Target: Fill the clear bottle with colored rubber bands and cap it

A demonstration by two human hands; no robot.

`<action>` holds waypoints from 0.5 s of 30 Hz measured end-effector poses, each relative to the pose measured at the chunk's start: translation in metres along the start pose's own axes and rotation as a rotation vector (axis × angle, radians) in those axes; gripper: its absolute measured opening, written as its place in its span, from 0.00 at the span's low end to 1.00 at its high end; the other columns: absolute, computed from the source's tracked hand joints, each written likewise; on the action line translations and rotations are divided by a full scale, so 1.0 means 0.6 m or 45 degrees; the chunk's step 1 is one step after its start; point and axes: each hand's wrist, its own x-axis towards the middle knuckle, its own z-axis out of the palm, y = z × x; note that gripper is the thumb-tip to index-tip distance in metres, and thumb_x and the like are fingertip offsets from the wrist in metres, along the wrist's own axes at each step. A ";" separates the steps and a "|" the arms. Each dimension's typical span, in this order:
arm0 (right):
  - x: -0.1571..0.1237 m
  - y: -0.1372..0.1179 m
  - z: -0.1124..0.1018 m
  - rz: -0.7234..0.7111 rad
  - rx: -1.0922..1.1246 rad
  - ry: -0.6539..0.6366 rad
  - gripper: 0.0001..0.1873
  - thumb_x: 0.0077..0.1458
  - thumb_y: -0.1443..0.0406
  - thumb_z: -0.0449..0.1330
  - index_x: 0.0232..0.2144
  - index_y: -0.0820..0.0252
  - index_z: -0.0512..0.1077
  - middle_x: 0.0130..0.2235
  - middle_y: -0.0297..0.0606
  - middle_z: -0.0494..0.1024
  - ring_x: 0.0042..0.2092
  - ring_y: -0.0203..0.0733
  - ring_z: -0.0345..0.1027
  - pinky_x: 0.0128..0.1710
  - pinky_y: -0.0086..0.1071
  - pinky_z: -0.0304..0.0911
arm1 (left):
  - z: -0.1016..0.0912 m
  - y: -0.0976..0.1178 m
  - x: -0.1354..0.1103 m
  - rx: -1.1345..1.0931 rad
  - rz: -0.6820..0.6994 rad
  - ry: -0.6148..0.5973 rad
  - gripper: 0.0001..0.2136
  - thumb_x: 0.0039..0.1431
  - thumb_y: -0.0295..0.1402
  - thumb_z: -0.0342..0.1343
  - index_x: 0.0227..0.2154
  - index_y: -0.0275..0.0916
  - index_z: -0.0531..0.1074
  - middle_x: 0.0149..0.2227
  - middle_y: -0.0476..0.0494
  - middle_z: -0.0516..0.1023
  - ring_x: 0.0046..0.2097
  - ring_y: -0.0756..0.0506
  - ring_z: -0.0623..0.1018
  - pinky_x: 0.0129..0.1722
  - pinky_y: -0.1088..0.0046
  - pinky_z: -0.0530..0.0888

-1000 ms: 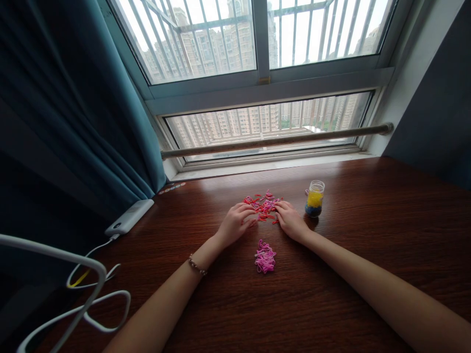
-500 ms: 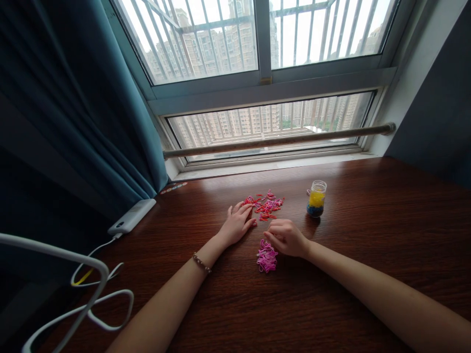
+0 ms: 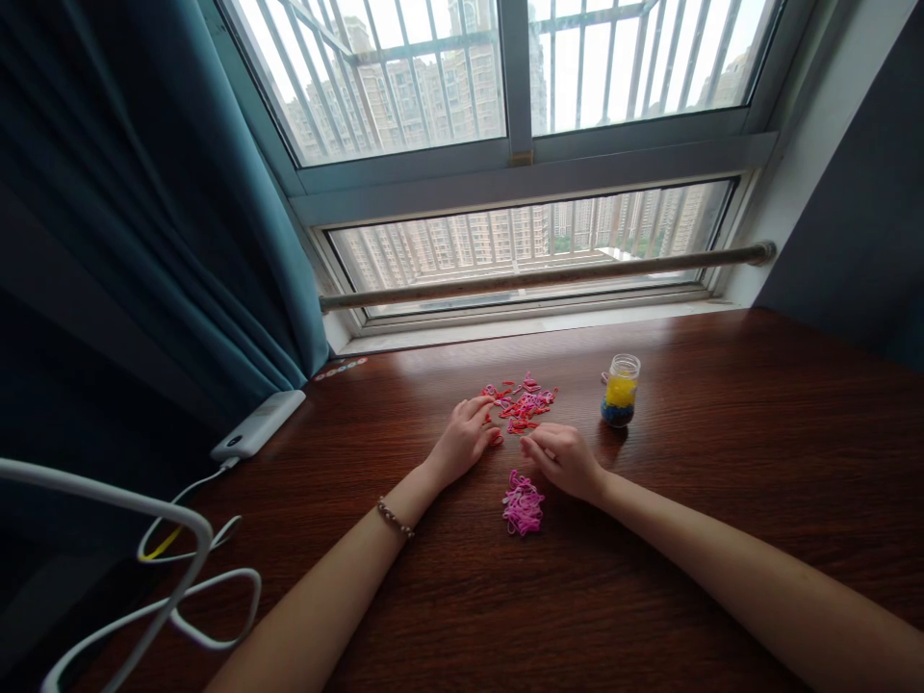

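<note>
My left hand (image 3: 464,441) rests at the left edge of a loose pile of small red and pink band-like loops (image 3: 530,404). Its fingers are apart, and a red loop lies by the thumb tip. My right hand (image 3: 567,458) hovers between that pile and a tighter pile of purple-pink loops (image 3: 523,504) closer to me. The right fingertips are pressed together; anything between them is too small to make out. To the right stands an open clear jar (image 3: 621,390) with a yellow layer over a dark blue one.
A white power bank (image 3: 260,423) with a white cable (image 3: 238,576) sits on the left of the brown wooden table (image 3: 707,452). Beside it hangs a blue curtain (image 3: 238,241). A metal rail (image 3: 549,279) crosses the window behind the table.
My right hand has shifted slightly up from the purple-pink pile toward the mixed pile, its fingers reaching further forward. My left fingers have drawn back a little and bent.
</note>
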 end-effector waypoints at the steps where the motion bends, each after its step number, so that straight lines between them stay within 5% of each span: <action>1: 0.003 0.004 -0.001 0.025 -0.013 0.042 0.18 0.62 0.63 0.45 0.25 0.61 0.69 0.27 0.39 0.71 0.32 0.39 0.65 0.36 0.31 0.59 | -0.001 0.002 0.000 -0.064 0.019 0.054 0.13 0.59 0.28 0.46 0.47 0.35 0.63 0.49 0.37 0.66 0.52 0.43 0.65 0.53 0.60 0.63; 7: 0.016 0.058 0.000 0.186 -0.192 0.194 0.12 0.59 0.66 0.48 0.40 0.61 0.70 0.43 0.44 0.70 0.49 0.46 0.60 0.52 0.40 0.55 | 0.000 0.030 -0.003 -0.242 0.085 0.141 0.06 0.59 0.27 0.46 0.29 0.36 0.66 0.33 0.43 0.70 0.37 0.48 0.71 0.38 0.70 0.70; 15: 0.010 0.098 0.018 0.340 -0.379 -0.033 0.17 0.58 0.65 0.51 0.49 0.62 0.66 0.53 0.46 0.64 0.57 0.49 0.49 0.56 0.45 0.50 | -0.006 0.073 -0.008 -0.080 0.528 -0.062 0.07 0.59 0.27 0.45 0.36 0.36 0.68 0.32 0.42 0.73 0.35 0.47 0.71 0.36 0.70 0.69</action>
